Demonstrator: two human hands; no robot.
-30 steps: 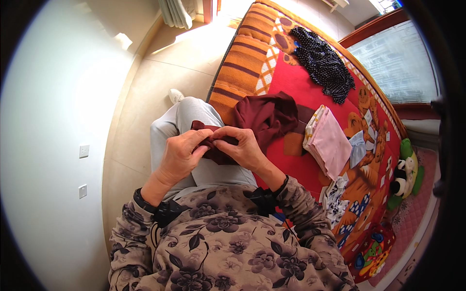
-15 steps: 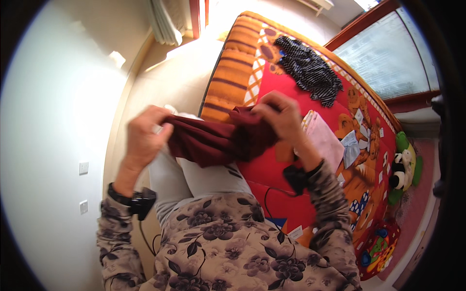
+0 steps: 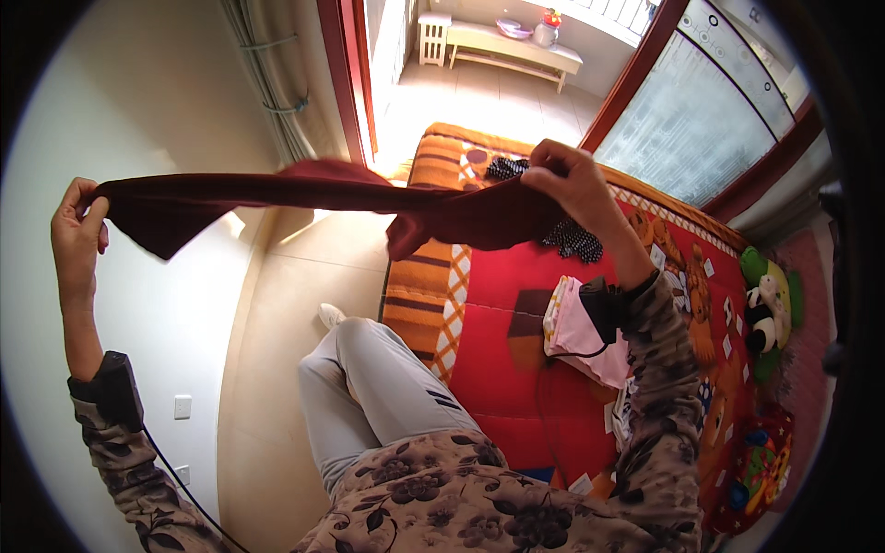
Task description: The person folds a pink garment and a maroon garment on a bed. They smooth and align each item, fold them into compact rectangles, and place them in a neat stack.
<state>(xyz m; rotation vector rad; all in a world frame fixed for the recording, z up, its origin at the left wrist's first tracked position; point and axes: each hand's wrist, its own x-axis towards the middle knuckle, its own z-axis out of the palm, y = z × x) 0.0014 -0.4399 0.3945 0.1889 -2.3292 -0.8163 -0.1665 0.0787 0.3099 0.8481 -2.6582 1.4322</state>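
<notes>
A dark maroon cloth garment is stretched out in the air between my two hands, above my knees and the bed's near edge. At the far left, my left hand pinches one end, and a loose corner hangs down beside it. My right hand grips the other end over the bed. The garment's exact kind cannot be made out. Behind its right end, a black garment with white dots lies on the bed, partly hidden by the cloth and my right hand.
A red patterned blanket covers the bed to my right. Folded pink cloth lies on it near my right forearm. A panda plush rests at the far right. The pale wall stands close on my left. A white bench is beyond the doorway.
Both hands have risen and spread apart, pulling the bunched maroon cloth out into a long strip. The view has tilted up, showing more of the doorway and bench.
</notes>
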